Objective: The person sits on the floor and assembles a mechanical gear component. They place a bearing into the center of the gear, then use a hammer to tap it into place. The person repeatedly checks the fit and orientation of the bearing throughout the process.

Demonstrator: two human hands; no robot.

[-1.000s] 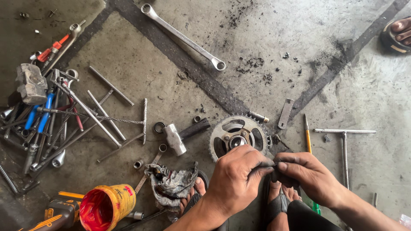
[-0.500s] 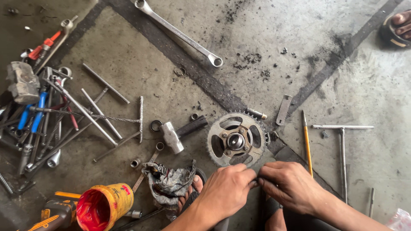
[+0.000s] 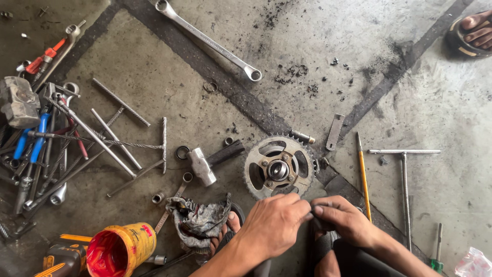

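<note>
A: Head view shows both hands low in the middle, over a dirty concrete floor. What do they hold?

B: The left hand [image 3: 274, 223] and the right hand [image 3: 346, 220] meet with fingertips together, pinching a small dark part [image 3: 313, 216] between them. It is too small to tell what it is.

A: And where is this, compared to the other things?

B: Just below the sprocket [image 3: 279, 168], which lies flat on the floor. The knuckles of the left hand are near its lower teeth, maybe touching; I cannot tell.

A: What is around?

B: Left of the sprocket lies a small hammer [image 3: 210, 161]. Below it is a dirty rag [image 3: 197, 220], and a yellow can [image 3: 120, 249] with red inside. A long spanner [image 3: 207, 40] lies at the top, a yellow-handled screwdriver [image 3: 363, 174] and a T-handle wrench [image 3: 405, 177] at the right.
</note>
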